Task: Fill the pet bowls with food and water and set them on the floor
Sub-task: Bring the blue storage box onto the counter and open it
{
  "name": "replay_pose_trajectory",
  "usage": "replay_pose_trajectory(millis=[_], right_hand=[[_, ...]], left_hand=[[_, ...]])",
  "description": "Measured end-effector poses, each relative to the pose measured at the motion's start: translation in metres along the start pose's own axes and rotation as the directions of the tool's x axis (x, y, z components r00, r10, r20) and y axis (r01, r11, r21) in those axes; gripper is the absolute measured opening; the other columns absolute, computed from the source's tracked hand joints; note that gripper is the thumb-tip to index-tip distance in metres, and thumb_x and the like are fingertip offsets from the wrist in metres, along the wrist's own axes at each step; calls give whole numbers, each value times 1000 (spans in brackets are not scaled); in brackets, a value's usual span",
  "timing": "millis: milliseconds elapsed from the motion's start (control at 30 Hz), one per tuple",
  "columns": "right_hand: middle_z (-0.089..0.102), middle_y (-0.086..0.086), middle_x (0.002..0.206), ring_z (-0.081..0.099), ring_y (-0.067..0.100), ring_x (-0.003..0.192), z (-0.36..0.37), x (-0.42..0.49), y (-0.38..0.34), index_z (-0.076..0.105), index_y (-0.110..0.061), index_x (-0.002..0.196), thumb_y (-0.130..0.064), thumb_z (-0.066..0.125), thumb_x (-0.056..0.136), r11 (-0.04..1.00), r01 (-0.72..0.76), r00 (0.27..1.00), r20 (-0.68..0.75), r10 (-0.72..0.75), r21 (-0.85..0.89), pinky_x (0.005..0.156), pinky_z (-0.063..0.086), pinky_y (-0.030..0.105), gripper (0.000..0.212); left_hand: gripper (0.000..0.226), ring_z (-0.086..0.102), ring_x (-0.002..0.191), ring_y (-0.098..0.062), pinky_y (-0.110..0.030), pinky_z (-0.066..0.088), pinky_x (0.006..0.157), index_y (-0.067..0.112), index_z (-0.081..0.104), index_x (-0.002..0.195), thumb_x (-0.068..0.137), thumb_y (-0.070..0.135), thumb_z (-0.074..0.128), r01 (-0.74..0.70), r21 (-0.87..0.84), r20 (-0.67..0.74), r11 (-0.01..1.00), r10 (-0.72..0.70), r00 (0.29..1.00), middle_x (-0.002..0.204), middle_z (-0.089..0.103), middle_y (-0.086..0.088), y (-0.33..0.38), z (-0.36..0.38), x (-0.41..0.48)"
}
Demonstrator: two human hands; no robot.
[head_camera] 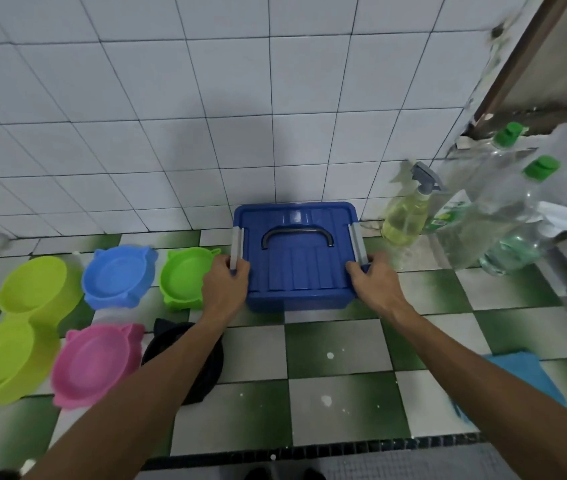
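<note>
A blue lidded box (297, 258) with a dark carry handle stands on the checkered counter against the tiled wall. My left hand (224, 287) pinches the grey latch (236, 249) on the box's left side. My right hand (373, 284) grips the grey latch (358, 242) on its right side. Left of the box lie empty pet bowls: a blue one (119, 277), a green one (183, 278), a pink one (96, 365), a lime double bowl (18, 327), and a black one (185, 358) partly hidden under my left forearm.
Clear plastic water bottles with green caps (503, 216) lean at the right, beside a spray bottle of yellow liquid (408, 209). A blue cloth (524, 379) lies at the right front. The counter's dark front edge (309, 448) runs below my arms.
</note>
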State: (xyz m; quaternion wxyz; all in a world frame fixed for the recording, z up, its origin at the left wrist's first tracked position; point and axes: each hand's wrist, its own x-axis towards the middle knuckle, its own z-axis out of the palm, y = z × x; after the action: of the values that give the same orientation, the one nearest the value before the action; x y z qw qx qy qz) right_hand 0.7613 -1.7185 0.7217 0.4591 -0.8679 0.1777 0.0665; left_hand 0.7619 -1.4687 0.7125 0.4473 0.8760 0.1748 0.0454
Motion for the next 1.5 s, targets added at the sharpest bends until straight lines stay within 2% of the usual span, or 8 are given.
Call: replay_pose_trajectory(millis=[367,600,767,867,967,1167,1333,1500], right_hand=[[59,2,95,58,14,78,-1,-2,2,42,-5,133,-35,50,101,995,91,996,1,-91,-44,73,55,37,45],[60,9,105,57,21,84,-3,-5,-1,44,-5,129,-34,48,102,992,92,996,10,-91,-84,71,49,35,40],[58,14,118,55,26,91,-2,-12,-3,40,-7,133,-33,53,100,975,100,995,-2,-103,-196,79,50,39,44],[46,20,136,51,36,114,2,-27,-3,36,-11,143,-33,56,97,925,179,973,-77,-217,-335,91,49,47,55],[51,20,126,49,36,111,4,-44,-3,49,-12,137,-30,57,95,783,340,867,-148,-476,-521,88,46,44,46],[67,5,93,61,23,81,24,-86,-17,69,-15,104,-24,54,98,726,551,806,37,-591,-411,67,47,31,19],[73,-3,97,66,19,84,54,-129,-21,70,-20,101,-28,54,96,719,584,811,247,-530,-377,75,55,38,18],[74,-4,95,68,18,89,100,-187,-21,70,-26,103,-36,53,95,762,536,843,284,-457,-363,79,55,36,21]], left_hand=[[33,60,82,-27,-38,50,76,3,54,119,101,30,49,-18,0,5,1000,18,1000,90,62,-9,-3,1,-4],[36,61,82,-28,-39,50,76,1,52,121,102,31,46,-25,30,48,999,24,999,87,60,-9,0,-2,-6],[44,59,93,-26,-33,46,82,3,45,135,101,31,49,-91,91,107,992,81,991,110,63,-12,3,-15,-6],[44,56,109,-27,-31,42,88,2,47,134,99,29,52,-151,140,109,979,136,985,126,59,-14,3,-22,-9],[40,56,112,-25,-31,43,91,4,52,131,98,28,54,-247,159,91,956,235,968,129,55,-13,3,-29,-22],[25,61,92,-18,-33,51,82,11,62,115,98,27,53,-433,193,166,880,406,899,108,65,-4,-9,-54,-60],[17,64,79,-15,-34,52,74,14,66,102,96,26,55,-494,183,264,850,442,857,91,70,2,-30,-85,-93],[19,64,80,-15,-32,51,72,17,66,102,95,29,54,-501,221,398,837,392,830,88,71,3,-75,-133,-122]])
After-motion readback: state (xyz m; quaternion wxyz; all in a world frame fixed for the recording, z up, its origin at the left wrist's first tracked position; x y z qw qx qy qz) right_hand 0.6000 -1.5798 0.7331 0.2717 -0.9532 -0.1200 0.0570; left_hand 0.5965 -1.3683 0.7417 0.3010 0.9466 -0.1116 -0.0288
